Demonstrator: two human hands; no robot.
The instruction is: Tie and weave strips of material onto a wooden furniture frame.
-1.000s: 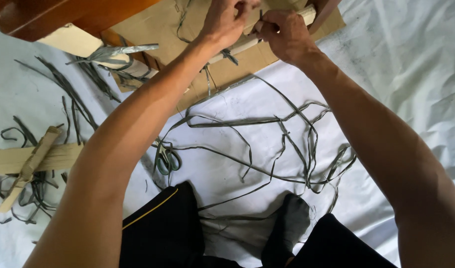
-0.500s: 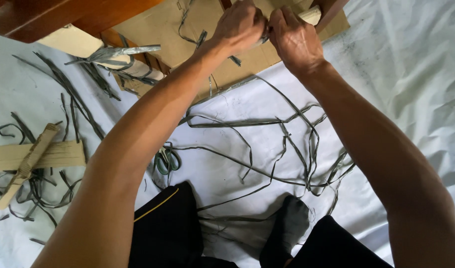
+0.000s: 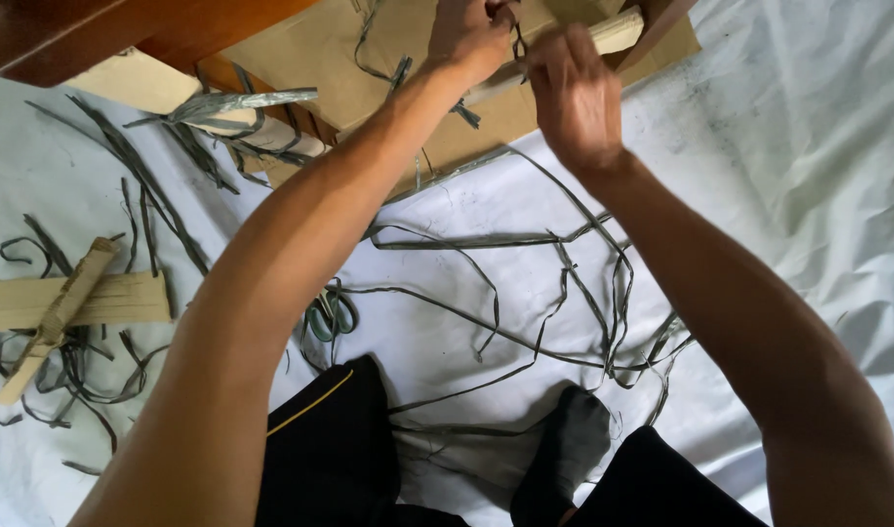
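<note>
Your left hand (image 3: pixel 471 39) is clamped down on the pale wooden stick (image 3: pixel 613 34) that lies across the sheet of cardboard (image 3: pixel 320 49), and your right hand (image 3: pixel 574 93) is just beside it with fingers pinching a dark grey-green strip (image 3: pixel 517 44) right at the stick. So both hands are closed on something: left grasping the stick, right nipping the strip against it.

How far along does it look? I'd say mid-wrap on this stick. It looks bare and pale on the side away from your hands, so there's plenty left to cover, though your hands hide the bit being worked.

Left of the cardboard there's a flat wooden slat (image 3: pixel 76 301) with a smaller stick (image 3: pixel 52 317) bound across it in strip, which looks like a finished join. Just below the cardboard's edge sits another stick with strips hanging off it (image 3: pixel 242 122), looks partly done.

Loads of loose strips (image 3: pixel 525 293) are tangled on the white cloth (image 3: pixel 808 195) below the cardboard, so lots of material is unused. Green-handled scissors (image 3: pixel 330 317) lie near your left forearm, on the cloth.
</note>
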